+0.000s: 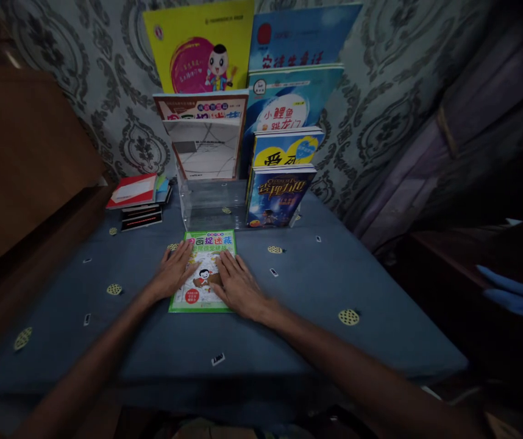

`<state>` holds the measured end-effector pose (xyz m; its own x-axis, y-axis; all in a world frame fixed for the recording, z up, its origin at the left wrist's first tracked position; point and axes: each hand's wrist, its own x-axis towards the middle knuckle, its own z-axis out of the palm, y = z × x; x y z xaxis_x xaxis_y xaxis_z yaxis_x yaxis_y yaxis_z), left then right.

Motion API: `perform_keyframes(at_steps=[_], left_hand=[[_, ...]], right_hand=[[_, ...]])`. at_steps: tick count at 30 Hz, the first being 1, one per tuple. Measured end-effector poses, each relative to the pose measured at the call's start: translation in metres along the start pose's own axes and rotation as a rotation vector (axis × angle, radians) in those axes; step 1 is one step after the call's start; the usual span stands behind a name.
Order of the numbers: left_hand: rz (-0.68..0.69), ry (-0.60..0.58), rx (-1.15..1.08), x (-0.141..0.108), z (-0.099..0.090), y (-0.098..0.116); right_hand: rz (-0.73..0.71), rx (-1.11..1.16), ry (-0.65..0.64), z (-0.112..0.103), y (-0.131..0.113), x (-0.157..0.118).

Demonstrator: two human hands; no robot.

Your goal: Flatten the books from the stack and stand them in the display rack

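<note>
A green-bordered picture book (204, 299) lies flat on the blue table, its cover facing up with a cartoon child on it. Flat on its left edge rests my left hand (179, 268), fingers stretched out. My right hand (238, 283) lies over the book's right side, fingers also extended and partly covering the cover picture. Just behind the book stands a clear acrylic book rack (211, 210). Its left column holds a yellow book (170, 46), a brown-edged book and a grey-white book (211, 149); several others fill the right column, a dark blue book (280, 198) at the front.
Left of the rack, a small stack of books with a red and white one (131, 190) on top sits by the curtain. A patterned curtain (138, 143) hangs behind the table (298, 329). At the far right is a blue glove-like shape (522, 296) beside dark furniture.
</note>
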<state>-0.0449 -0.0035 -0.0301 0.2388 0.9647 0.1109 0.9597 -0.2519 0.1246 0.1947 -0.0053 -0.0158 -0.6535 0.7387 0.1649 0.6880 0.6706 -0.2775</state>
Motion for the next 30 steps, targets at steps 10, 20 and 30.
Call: perform_keyframes(at_steps=[10, 20, 30], left_hand=[[-0.229, 0.119, 0.062, -0.008, 0.008, 0.018], [-0.069, 0.105, 0.100, 0.003, 0.004, 0.026], [0.203, -0.022, 0.034, -0.004, -0.012, 0.038]], right_hand=[[0.101, 0.024, 0.101, 0.011, -0.002, -0.008], [0.119, 0.021, 0.066, 0.004, -0.006, -0.007], [0.122, 0.034, 0.073, 0.001, -0.006, -0.007]])
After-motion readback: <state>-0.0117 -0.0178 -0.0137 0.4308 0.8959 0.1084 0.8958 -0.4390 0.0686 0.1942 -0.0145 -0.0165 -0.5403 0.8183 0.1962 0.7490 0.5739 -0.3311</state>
